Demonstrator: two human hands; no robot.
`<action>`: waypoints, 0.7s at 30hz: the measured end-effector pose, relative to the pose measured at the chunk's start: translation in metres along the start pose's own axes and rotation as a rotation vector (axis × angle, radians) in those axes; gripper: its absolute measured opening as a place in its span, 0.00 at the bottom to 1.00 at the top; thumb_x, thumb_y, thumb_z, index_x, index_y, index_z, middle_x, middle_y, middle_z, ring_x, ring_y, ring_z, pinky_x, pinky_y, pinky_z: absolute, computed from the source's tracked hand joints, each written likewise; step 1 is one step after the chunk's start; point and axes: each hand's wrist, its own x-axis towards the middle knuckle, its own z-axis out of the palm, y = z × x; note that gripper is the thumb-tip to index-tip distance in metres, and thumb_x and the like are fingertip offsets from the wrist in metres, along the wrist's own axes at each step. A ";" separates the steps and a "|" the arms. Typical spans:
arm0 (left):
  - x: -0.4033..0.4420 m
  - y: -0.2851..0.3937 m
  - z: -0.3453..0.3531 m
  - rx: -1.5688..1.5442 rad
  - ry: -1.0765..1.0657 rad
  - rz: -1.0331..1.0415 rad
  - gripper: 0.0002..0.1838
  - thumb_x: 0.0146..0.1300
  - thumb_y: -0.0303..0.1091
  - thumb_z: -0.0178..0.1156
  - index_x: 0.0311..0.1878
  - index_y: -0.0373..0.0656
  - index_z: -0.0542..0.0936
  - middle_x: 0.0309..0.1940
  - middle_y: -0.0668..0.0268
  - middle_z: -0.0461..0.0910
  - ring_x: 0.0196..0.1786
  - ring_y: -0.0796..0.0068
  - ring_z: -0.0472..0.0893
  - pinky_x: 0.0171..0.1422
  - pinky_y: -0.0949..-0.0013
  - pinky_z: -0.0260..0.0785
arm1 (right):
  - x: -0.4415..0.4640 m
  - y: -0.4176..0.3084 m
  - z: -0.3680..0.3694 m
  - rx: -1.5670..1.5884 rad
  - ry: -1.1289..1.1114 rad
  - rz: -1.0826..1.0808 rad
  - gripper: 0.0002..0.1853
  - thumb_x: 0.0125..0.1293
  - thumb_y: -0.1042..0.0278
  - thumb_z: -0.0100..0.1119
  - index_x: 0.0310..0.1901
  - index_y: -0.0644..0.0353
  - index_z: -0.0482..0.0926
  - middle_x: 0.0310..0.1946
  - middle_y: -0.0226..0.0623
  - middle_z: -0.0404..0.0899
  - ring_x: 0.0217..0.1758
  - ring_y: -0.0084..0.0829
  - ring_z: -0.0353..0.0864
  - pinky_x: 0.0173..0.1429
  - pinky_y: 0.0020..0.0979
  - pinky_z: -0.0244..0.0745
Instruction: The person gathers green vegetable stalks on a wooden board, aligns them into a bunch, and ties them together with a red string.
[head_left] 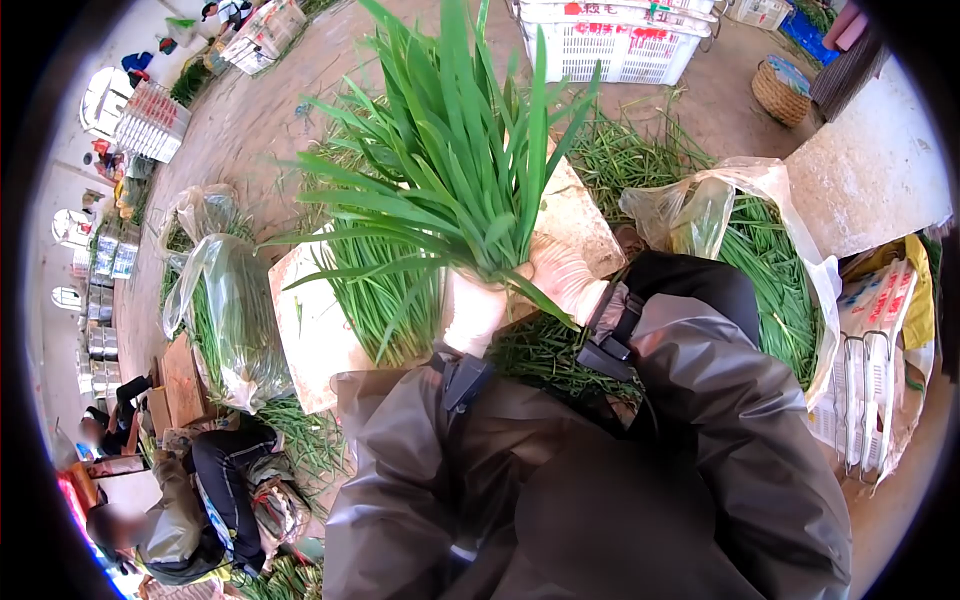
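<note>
A loose bunch of garlic chives, with long flat green leaves, stands up and fans out in front of me. My left hand, in a pale glove, is closed around the lower left of the bunch. From the other side my right hand, gloved alike, grips its base; some fingers are hidden behind leaves. Below the bunch, a neat pile of chives lies on a pale board, just left of my left hand. Loose green trimmings lie below my hands, near my lap.
Clear plastic bags of greens stand on the left and right. A white crate stands ahead, with a woven basket farther right. Cut leaves litter the floor. Another person sits at the lower left.
</note>
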 end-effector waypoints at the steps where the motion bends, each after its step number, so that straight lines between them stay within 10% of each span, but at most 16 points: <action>1: 0.001 0.002 0.002 -0.025 0.014 0.036 0.22 0.57 0.18 0.77 0.56 0.39 0.84 0.47 0.66 0.88 0.48 0.72 0.87 0.54 0.68 0.82 | 0.003 0.019 0.008 0.070 -0.002 -0.015 0.37 0.63 0.51 0.65 0.71 0.60 0.71 0.51 0.59 0.86 0.56 0.59 0.86 0.61 0.48 0.81; 12: 0.007 0.047 0.006 -0.037 -0.043 0.007 0.31 0.54 0.17 0.77 0.61 0.33 0.76 0.49 0.55 0.87 0.49 0.64 0.88 0.58 0.61 0.82 | -0.013 -0.015 -0.011 -0.116 -0.213 0.054 0.45 0.60 0.43 0.68 0.73 0.62 0.67 0.52 0.59 0.86 0.57 0.58 0.85 0.61 0.48 0.81; 21: -0.003 0.020 0.000 -0.040 -0.090 -0.082 0.27 0.59 0.16 0.75 0.62 0.42 0.81 0.55 0.65 0.85 0.55 0.70 0.85 0.59 0.65 0.84 | -0.006 -0.028 -0.015 -0.182 -0.090 0.017 0.39 0.65 0.49 0.63 0.74 0.60 0.66 0.51 0.59 0.85 0.55 0.59 0.85 0.59 0.48 0.80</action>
